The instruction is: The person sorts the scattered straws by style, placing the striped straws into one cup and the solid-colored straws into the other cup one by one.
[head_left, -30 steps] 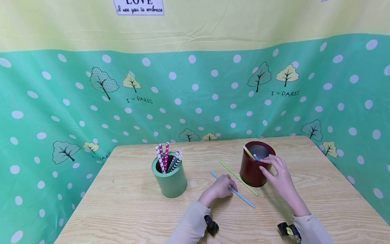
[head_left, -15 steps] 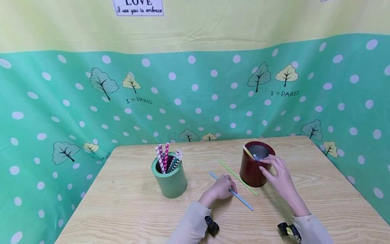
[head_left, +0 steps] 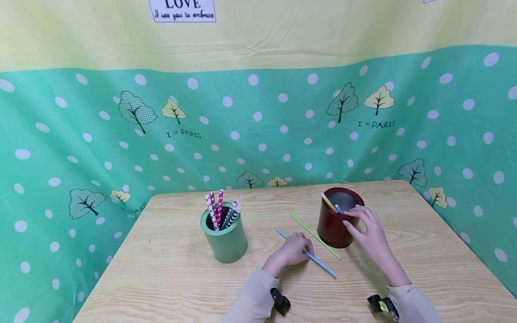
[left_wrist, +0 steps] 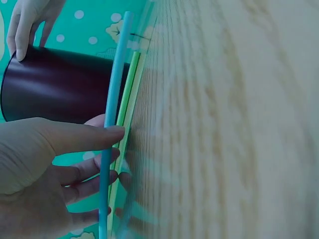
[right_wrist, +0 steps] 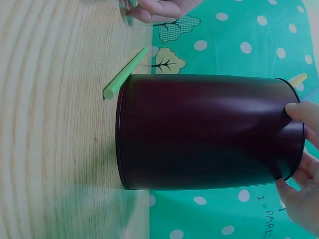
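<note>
My left hand (head_left: 294,250) is low over the table, its thumb and fingers pinching a light blue straw (head_left: 323,265). In the left wrist view, the thumb lies across the blue straw (left_wrist: 114,84), with the fingers behind it. A lime green straw (head_left: 315,236) lies on the table between that hand and a dark red cylindrical holder (head_left: 333,231). My right hand (head_left: 371,231) grips the holder's near right rim, thumb on the outer wall. A yellow straw (head_left: 328,202) and a blue straw (head_left: 338,208) poke up inside the holder, which stands upright.
Left of my left hand stands a green cylindrical holder (head_left: 228,246) with several patterned straws (head_left: 212,208), pink, purple and teal. The wooden table (head_left: 173,278) ends at a green polka-dot cloth (head_left: 258,148) hanging behind and at the sides.
The pinched blue straw has turned slightly, its near end shifting a little toward me. My right hand stays on the red holder's rim.
</note>
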`<action>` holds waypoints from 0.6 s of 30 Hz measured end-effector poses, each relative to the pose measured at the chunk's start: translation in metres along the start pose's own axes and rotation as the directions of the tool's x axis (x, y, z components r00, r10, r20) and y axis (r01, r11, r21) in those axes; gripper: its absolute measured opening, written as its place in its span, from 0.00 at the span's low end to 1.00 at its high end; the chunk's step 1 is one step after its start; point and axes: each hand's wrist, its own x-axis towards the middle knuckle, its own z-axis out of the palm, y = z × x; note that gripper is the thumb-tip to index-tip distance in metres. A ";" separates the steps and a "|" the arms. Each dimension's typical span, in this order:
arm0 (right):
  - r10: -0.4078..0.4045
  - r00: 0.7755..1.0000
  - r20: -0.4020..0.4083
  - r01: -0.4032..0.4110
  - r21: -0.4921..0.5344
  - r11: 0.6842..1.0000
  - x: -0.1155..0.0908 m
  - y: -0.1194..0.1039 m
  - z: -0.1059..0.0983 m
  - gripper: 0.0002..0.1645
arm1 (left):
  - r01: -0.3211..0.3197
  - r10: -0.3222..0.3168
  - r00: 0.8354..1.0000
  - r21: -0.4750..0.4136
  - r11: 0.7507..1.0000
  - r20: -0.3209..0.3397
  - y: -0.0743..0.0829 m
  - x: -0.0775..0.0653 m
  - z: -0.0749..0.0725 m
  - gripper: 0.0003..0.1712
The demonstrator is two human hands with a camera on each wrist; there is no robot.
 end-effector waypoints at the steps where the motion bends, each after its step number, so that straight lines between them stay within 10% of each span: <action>1: -0.001 1.000 -0.002 0.001 0.001 1.000 0.000 0.000 0.000 0.17 | -0.006 0.005 1.000 -0.008 1.000 -0.009 0.000 0.000 0.000 0.05; 18: 0.034 0.999 0.021 -0.034 -0.007 0.999 0.000 -0.001 -0.001 0.15 | -0.004 -0.018 0.993 -0.192 0.981 -0.113 -0.001 -0.005 -0.004 0.06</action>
